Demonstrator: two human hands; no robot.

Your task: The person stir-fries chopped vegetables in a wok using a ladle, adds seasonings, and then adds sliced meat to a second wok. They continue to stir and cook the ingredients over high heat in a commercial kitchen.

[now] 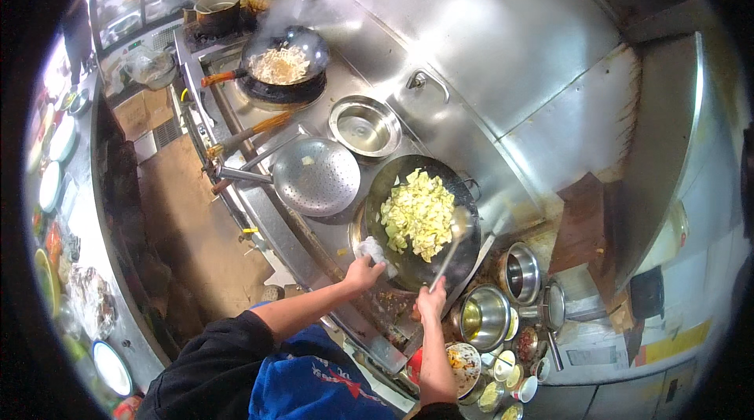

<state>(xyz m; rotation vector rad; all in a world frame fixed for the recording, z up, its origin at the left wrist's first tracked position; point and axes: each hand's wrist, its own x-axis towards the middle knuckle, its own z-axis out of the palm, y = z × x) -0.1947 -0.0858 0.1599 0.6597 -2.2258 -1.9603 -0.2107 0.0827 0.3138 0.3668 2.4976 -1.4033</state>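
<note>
My left hand grips a whitish cloth at the near-left rim of a large dark wok. Chopped pale yellow-green vegetable, probably cabbage, lies heaped in the wok. My right hand is closed round the handle of a metal ladle, whose bowl is inside the wok at the right of the heap. The ladle's bowl looks blurred. A perforated metal strainer rests left of the wok, and a steel pot of clear liquid stands behind the strainer.
A second wok with steaming pale food sits on the far-left burner. Steel bowls, one holding yellow liquid, and several small seasoning containers stand at the right. A counter with plates runs along the left. A person is partly visible far left.
</note>
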